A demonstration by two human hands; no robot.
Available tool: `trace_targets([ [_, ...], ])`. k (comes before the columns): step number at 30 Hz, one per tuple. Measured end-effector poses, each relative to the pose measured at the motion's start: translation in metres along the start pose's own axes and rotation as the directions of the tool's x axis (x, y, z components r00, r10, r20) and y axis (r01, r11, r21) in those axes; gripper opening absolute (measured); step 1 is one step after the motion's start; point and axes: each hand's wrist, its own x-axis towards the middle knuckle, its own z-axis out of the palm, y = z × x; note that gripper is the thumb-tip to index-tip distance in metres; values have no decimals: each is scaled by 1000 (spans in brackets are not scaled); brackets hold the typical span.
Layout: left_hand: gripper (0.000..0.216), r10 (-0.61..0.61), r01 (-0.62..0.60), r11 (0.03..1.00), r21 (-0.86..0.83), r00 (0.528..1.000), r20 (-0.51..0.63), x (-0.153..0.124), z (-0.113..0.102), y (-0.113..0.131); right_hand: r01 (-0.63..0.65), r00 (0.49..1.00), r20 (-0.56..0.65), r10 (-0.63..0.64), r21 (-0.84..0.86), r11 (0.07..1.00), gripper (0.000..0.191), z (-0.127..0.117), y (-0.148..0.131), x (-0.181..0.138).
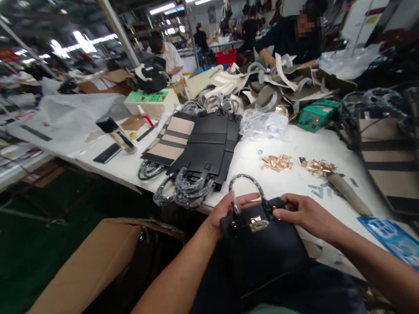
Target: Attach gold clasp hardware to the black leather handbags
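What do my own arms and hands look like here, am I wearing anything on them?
Both forearms are bare, with no sleeves in view. The left hand and right hand wear no gloves, and no watch, bracelet or ring shows.

Matt black leather handbag [263, 250], shiny gold metal clasp [258, 224], white smooth tabletop [293, 178]

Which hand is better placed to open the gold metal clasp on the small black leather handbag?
Probably the right hand: its fingertips lie right beside the gold metal clasp, while the left hand clamps the small black leather handbag at its top corner by the handle, steadying it.
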Motion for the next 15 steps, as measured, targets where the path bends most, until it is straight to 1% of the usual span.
trace_targets([
  [2,88,95,-96,995,-19,994,-59,-19,8,-8,3,999,-40,-3,16,1000,41,0,-4,-7],
  [3,91,148,-149,989,-15,985,-85,-29,12,-14,7,997,-72,-6,14,1000,42,-1,-6,-10],
  [4,91,205,-205,979,11,975,-85,-40,16,-22,15,993,-113,-14,10,1000,43,-3,-8,-11],
  [6,79,264,-252,959,131,961,-78,-57,23,-40,33,982,-185,-30,12,999,46,-7,-13,-12],
  [9,60,326,-267,880,393,941,-90,-73,35,-64,45,965,-257,-44,0,999,49,-8,-20,-8],
  [10,55,363,-283,846,452,927,-99,-76,40,-68,56,948,-311,-60,-23,998,52,-7,-23,-7],
  [12,47,452,-329,784,526,884,-121,-83,53,-66,92,882,-454,-125,-93,991,63,-4,-26,-6],
  [14,45,535,-359,728,584,831,-155,-94,66,-52,110,795,-576,-191,-173,979,70,-3,-26,-7],
  [15,45,572,-364,700,615,801,-177,-102,72,-40,115,767,-604,-215,-201,973,70,-3,-25,-8],
])
